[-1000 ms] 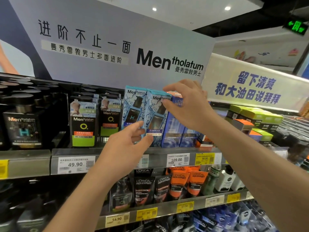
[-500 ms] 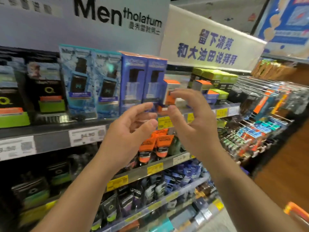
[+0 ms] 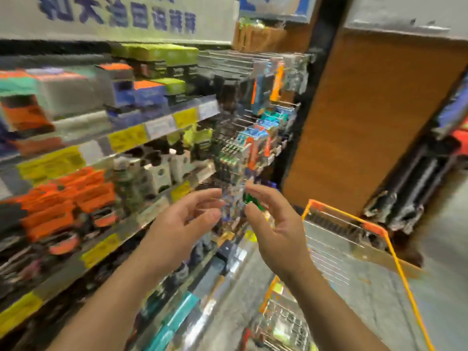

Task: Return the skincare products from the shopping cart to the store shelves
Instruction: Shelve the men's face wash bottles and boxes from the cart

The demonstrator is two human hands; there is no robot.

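Blurred shelves fill the frame's left — our left hand and right hand hover mid-frame, fingers loosely apart, holding nothing.

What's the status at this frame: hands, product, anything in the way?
Left hand and right hand both open, no grip on anything. Shopping cart low right, contents too blurred to tell. Shelves left, nothing between hands and cart.
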